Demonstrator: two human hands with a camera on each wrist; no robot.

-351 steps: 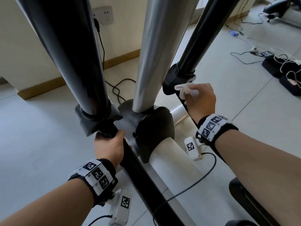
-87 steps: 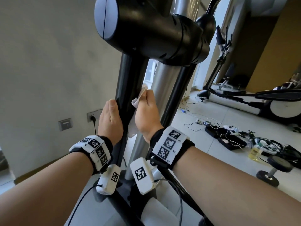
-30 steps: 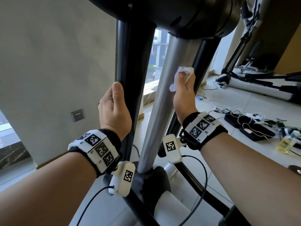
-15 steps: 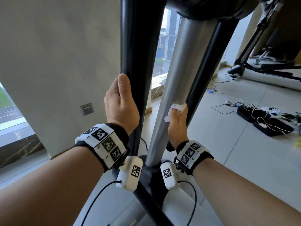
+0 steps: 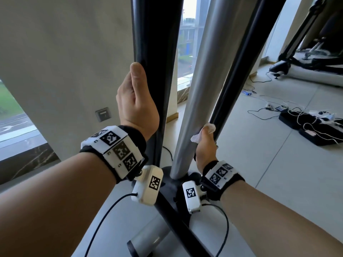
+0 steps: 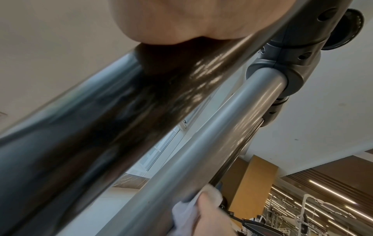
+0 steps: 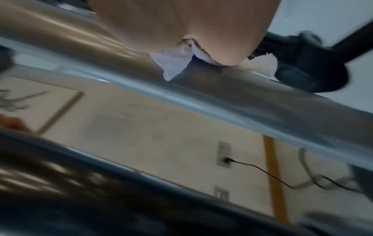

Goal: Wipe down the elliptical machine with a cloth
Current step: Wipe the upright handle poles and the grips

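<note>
Here the right hand [image 5: 205, 143] pinches the white cloth [image 5: 203, 131] against the silver post [image 5: 193, 93] of the elliptical machine, low down near its base (a wiping stroke, I judge). The left hand [image 5: 136, 102] wraps the black upright [image 5: 154, 52], its fingers hidden behind. Next: re-seat the cloth and work another face.

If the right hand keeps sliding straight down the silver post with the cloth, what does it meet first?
Most likely the black base housing where the silver post ends, just below the right hand pressing the cloth to the post. Nothing else shows in that line, though depth is unclear.
</note>
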